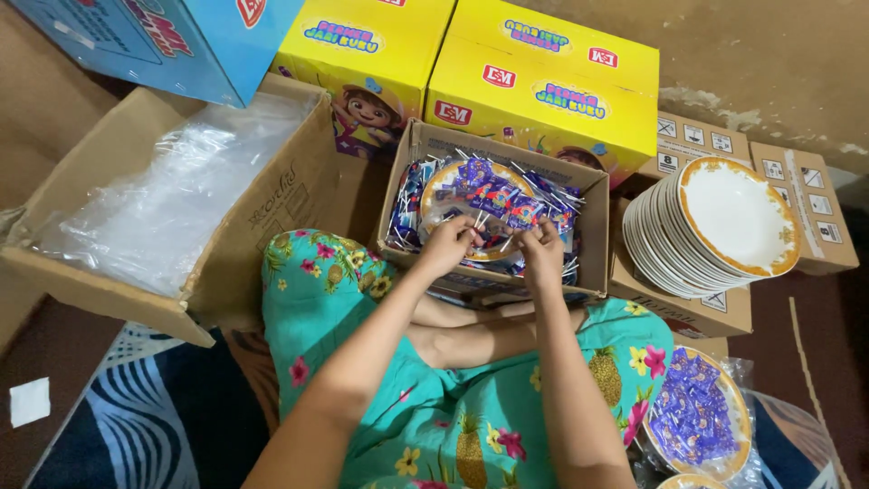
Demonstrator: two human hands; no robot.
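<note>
My left hand and my right hand meet over a small open cardboard box in front of my knees. Both pinch the clear plastic bag that wraps a gold-rimmed plate piled with purple-wrapped lollipops. More loose lollipops with white sticks fill the box around the plate. I sit cross-legged in a teal flowered dress.
A tilted stack of white gold-rimmed plates rests on flat cartons at right. A bagged plate of purple sweets lies by my right knee. Left, a big carton holds clear plastic bags. Yellow boxes stand behind.
</note>
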